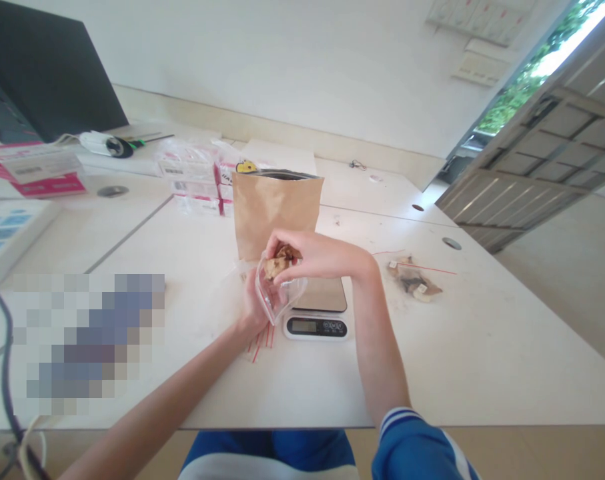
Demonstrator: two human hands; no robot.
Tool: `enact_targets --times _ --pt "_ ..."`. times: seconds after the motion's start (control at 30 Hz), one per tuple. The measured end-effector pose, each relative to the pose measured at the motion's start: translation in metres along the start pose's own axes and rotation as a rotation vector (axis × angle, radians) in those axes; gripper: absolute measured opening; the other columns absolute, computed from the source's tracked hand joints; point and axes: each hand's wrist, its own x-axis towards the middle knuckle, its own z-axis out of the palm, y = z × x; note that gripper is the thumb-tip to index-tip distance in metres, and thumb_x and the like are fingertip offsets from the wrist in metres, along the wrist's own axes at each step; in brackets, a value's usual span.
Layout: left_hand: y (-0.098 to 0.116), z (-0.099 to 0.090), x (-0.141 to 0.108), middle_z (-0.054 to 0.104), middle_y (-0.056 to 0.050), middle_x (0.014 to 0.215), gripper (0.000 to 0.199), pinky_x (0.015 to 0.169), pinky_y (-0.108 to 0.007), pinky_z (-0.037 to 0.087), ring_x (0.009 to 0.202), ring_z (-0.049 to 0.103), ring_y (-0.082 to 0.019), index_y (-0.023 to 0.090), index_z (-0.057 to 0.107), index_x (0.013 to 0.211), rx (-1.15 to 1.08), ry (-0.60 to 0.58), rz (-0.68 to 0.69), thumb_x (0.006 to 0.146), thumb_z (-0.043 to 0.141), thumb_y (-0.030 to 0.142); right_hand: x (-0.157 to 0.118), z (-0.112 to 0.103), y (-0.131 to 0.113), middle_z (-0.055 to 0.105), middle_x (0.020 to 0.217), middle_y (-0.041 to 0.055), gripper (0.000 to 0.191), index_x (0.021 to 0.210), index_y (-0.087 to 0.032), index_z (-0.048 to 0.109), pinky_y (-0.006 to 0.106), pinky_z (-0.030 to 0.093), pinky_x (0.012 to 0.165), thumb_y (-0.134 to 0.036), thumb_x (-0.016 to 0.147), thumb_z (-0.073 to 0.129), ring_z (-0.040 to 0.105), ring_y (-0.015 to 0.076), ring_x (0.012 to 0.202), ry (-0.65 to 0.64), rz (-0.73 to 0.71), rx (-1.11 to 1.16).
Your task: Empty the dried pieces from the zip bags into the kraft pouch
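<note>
My left hand [253, 308] grips a transparent zip bag [278, 293] from below, holding it up above the table. My right hand [307, 257] pinches lumpy brown dried pieces [277, 263] at the bag's mouth. Behind both hands stands a kraft paper pouch [272, 213] with a dark inner lining at its top. A white digital kitchen scale [316, 313] sits just below my right hand, its display dark-framed and its steel plate bare. To the right, a small heap of similar dried pieces [415, 280] lies on the table beside thin red strips.
A stack of pink-and-white boxes [192, 177] stands behind the pouch. A black monitor [37, 73] and more boxes occupy the far left. A black cable [5, 373] runs down the left side, and a blurred patch [87, 340] covers part of the white table [482, 353].
</note>
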Motion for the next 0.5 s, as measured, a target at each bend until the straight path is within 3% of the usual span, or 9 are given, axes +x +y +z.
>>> enact_targets --times 0.07,0.17,0.23,0.3,0.37,0.5 --pt "0.003 0.000 -0.002 0.065 -0.004 0.061 0.033 0.039 -0.020 0.032 0.041 0.049 -0.011 0.014 0.063 0.090 0.034 -0.036 -0.002 0.086 0.043 0.041 -0.003 -0.008 0.002 0.061 0.099 0.0020 0.028 0.098 -0.020 0.053 0.028 0.048 0.076 -0.027 0.076 0.068 0.059 0.0155 0.090 0.189 -0.078 0.089" --pt "0.005 -0.001 -0.004 0.069 -0.006 0.065 0.040 0.036 -0.019 0.029 0.040 0.051 -0.011 0.013 0.064 0.098 0.077 -0.080 0.004 0.083 0.046 0.045 0.003 -0.014 0.010 0.060 0.111 0.0039 0.027 0.104 -0.022 0.052 0.030 0.047 0.091 -0.027 0.081 0.064 0.058 0.0155 0.103 0.577 -0.250 0.161" --pt "0.005 -0.001 -0.004 0.069 -0.006 0.065 0.042 0.036 -0.019 0.028 0.040 0.051 -0.011 0.013 0.064 0.097 0.097 -0.094 0.012 0.080 0.049 0.048 0.014 -0.016 0.019 0.059 0.115 0.0040 0.026 0.108 -0.025 0.050 0.031 0.045 0.096 -0.028 0.084 0.060 0.056 0.0158 0.109 0.835 -0.312 0.114" --pt "0.004 -0.002 -0.003 0.069 -0.005 0.065 0.043 0.037 -0.020 0.029 0.040 0.052 -0.011 0.013 0.065 0.097 0.108 -0.101 0.019 0.079 0.050 0.050 0.027 -0.019 0.028 0.056 0.120 0.0042 0.026 0.113 -0.028 0.049 0.034 0.044 0.100 -0.031 0.088 0.055 0.053 0.0177 0.114 0.996 -0.298 0.018" --pt "0.004 -0.002 -0.002 0.069 -0.005 0.065 0.044 0.037 -0.020 0.029 0.040 0.052 -0.011 0.014 0.066 0.097 0.114 -0.103 0.024 0.079 0.050 0.051 0.042 -0.023 0.037 0.055 0.123 0.0046 0.027 0.116 -0.028 0.048 0.038 0.043 0.101 -0.031 0.090 0.052 0.051 0.0202 0.117 1.047 -0.261 -0.077" --pt "0.004 -0.003 -0.001 0.069 -0.006 0.066 0.042 0.038 -0.021 0.031 0.042 0.054 -0.012 0.014 0.066 0.095 0.120 -0.098 0.023 0.079 0.049 0.048 0.062 -0.034 0.049 0.059 0.115 0.0046 0.020 0.108 -0.026 0.052 0.040 0.042 0.101 -0.025 0.088 0.055 0.053 0.0212 0.111 0.966 -0.218 -0.215"
